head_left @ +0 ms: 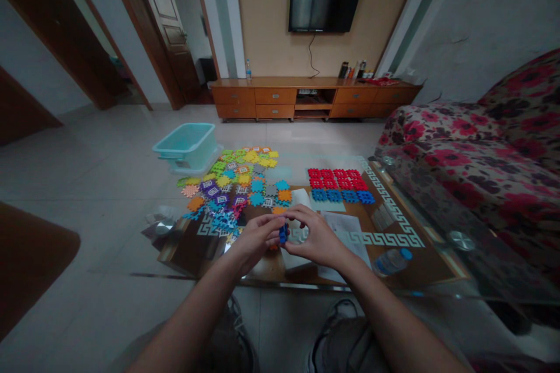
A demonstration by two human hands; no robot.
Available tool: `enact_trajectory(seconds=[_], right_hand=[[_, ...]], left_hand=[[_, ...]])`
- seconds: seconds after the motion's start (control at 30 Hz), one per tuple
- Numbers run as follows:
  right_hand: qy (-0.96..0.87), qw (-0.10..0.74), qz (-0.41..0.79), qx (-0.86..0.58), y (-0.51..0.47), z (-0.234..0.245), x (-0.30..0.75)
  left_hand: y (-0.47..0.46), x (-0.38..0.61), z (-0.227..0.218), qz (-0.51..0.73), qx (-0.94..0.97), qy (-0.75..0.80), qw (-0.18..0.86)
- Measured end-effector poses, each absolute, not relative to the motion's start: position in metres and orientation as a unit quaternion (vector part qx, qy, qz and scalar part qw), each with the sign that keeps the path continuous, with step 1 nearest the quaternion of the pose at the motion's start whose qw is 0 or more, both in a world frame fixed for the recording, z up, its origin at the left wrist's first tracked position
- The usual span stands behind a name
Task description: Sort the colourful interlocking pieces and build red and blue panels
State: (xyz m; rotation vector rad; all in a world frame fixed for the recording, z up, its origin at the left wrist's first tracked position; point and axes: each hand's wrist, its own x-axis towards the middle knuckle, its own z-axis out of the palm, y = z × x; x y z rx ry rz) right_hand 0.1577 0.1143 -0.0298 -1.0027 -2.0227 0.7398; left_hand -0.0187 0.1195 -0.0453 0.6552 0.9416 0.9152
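Both hands meet over the near part of the glass table (pixel 271 271), gripping a dark blue interlocking plastic piece (pixel 283 234) between them. My left hand (pixel 258 236) closes on its left side with thumb and fingers. My right hand (pixel 312 239) curls round from the other side, thumb below and fingertips above. The hands partly hide the piece. Beyond my right hand lie rows of red interlocking pieces (pixel 336 178) with a row of blue pieces (pixel 342 196) in front. A pile of loose multicoloured pieces (pixel 240 183) spreads to the left.
A turquoise plastic tub (pixel 188 145) stands at the table's far left corner. Paper sheets (pixel 345 233) lie under and beside my right hand. A water bottle (pixel 392 261) rests on its side near the right front. A flowered sofa (pixel 481 168) borders the right.
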Motion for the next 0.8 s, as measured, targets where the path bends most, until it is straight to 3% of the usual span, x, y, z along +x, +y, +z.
enact_trajectory(seconds=[0.8], right_hand=[[-0.799,0.361,0.277,-0.394,0.1142,-0.0358,0.1578]], left_hand=[[0.1190,-0.0234,-0.0417,0.397,0.251,0.432,0.770]])
